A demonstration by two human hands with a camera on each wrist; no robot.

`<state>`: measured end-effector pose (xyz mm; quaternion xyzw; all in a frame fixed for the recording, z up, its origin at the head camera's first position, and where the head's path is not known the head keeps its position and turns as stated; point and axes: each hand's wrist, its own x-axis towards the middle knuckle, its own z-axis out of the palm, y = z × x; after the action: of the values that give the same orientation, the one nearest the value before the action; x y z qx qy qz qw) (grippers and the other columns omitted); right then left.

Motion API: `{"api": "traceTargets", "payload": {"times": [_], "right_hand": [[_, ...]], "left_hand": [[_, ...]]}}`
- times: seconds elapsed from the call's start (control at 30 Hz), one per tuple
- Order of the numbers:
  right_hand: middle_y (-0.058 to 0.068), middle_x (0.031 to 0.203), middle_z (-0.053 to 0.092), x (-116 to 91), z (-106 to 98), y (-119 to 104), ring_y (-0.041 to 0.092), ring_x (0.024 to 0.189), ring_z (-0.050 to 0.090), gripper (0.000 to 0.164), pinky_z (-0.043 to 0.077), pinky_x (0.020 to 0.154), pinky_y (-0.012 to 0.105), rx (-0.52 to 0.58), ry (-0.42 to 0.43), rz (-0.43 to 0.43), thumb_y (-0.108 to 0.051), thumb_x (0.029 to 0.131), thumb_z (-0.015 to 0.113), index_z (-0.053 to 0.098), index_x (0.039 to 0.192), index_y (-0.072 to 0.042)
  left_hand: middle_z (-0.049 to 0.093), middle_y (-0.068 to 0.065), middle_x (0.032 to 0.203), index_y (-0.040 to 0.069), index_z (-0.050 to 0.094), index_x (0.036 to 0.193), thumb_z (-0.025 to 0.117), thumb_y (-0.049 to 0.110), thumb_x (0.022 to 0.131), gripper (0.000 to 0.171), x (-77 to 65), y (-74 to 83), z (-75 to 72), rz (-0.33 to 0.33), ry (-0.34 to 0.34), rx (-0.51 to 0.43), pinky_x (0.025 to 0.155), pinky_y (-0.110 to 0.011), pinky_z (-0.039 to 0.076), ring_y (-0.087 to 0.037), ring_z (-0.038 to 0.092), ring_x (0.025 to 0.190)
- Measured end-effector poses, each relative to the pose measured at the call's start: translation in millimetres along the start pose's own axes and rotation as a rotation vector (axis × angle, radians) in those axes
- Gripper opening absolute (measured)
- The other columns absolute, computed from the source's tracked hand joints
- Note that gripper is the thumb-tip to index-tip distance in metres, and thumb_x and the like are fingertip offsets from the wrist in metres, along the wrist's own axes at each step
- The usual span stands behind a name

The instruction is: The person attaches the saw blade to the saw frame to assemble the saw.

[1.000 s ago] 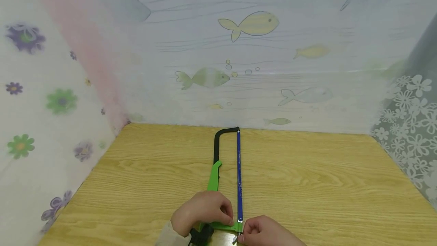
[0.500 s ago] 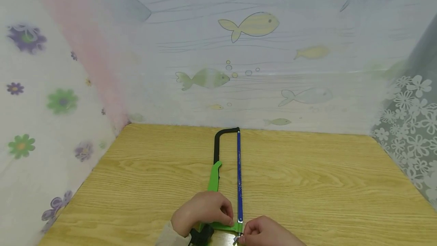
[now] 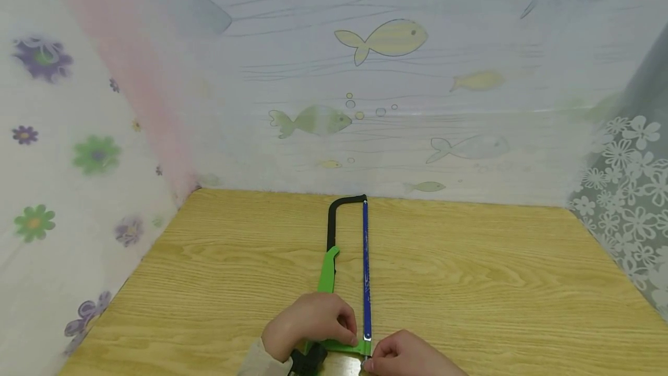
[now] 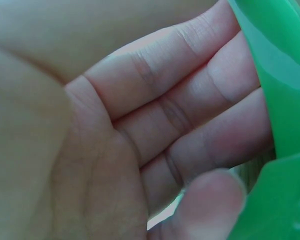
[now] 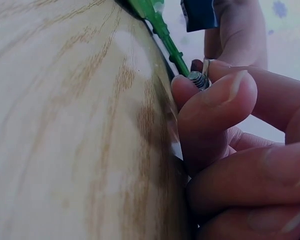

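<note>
A hacksaw with a green handle part [image 3: 326, 274] and black front frame [image 3: 331, 225] lies flat on the table, its blue blade [image 3: 367, 277] on the right side. My left hand [image 3: 315, 319] holds the green near end of the frame; in the left wrist view its fingers curl against the green plastic [image 4: 285, 65]. Just right of the blade's near end, my right hand [image 3: 402, 355] pinches a small metal wing nut [image 5: 206, 70] on a threaded bolt [image 5: 197, 79]. The fingertips partly cover the nut in the head view.
The wood-grain table [image 3: 469, 271] runs back to a fish-patterned wall covering [image 3: 292, 62]. Flower-patterned sheeting [image 3: 62, 190] hangs at the left, and lace-like flowers [image 3: 636, 190] at the right. A black device [image 3: 310, 358] sits at my left wrist.
The wing nut between my right fingers has turned; its wing showed at the left before and is now mostly behind the fingertips. My left hand and the hacksaw stay in place.
</note>
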<state>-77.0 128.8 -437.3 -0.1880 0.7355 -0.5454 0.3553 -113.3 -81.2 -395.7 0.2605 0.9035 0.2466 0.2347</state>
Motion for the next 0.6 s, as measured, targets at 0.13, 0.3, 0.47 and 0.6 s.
{"api": "traceTargets", "payload": {"times": [0.13,0.3,0.47,0.6], "right_hand": [[-0.006,0.053,0.047,0.5,-0.6,-0.2,0.006,0.044,0.036,0.032,0.030,0.044,0.022,-0.011,-0.005,-0.007,-0.032,0.086,0.057,0.065,0.072,-0.004],[-0.008,0.053,0.046,1.0,-1.1,0.0,0.005,0.043,0.035,0.031,0.029,0.043,0.022,-0.040,-0.006,-0.005,-0.035,0.086,0.057,0.066,0.071,-0.009],[-0.009,0.053,0.045,0.4,-2.2,-1.2,0.005,0.043,0.035,0.031,0.029,0.042,0.022,-0.050,-0.001,0.013,-0.037,0.086,0.056,0.067,0.071,-0.012],[-0.009,0.054,0.047,0.2,-1.7,-1.8,0.006,0.044,0.036,0.030,0.029,0.043,0.022,-0.040,0.001,0.018,-0.037,0.086,0.056,0.068,0.073,-0.012]], "left_hand": [[0.054,0.022,0.068,0.031,0.064,0.071,0.067,0.035,0.076,0.007,0.1,-0.5,0.1,0.002,-0.003,-0.003,0.056,-0.021,0.040,0.002,0.050,0.059],[0.054,0.021,0.068,0.030,0.064,0.071,0.067,0.035,0.076,0.007,1.4,-1.7,0.5,0.002,-0.005,-0.005,0.056,-0.021,0.040,0.002,0.049,0.059],[0.055,0.021,0.068,0.031,0.064,0.071,0.067,0.036,0.075,0.008,1.5,-2.0,0.5,0.005,-0.005,-0.008,0.056,-0.021,0.040,0.001,0.050,0.059],[0.055,0.021,0.068,0.031,0.063,0.071,0.067,0.036,0.075,0.008,1.1,-2.3,0.6,0.005,-0.006,-0.009,0.056,-0.021,0.040,0.001,0.050,0.059]]}}
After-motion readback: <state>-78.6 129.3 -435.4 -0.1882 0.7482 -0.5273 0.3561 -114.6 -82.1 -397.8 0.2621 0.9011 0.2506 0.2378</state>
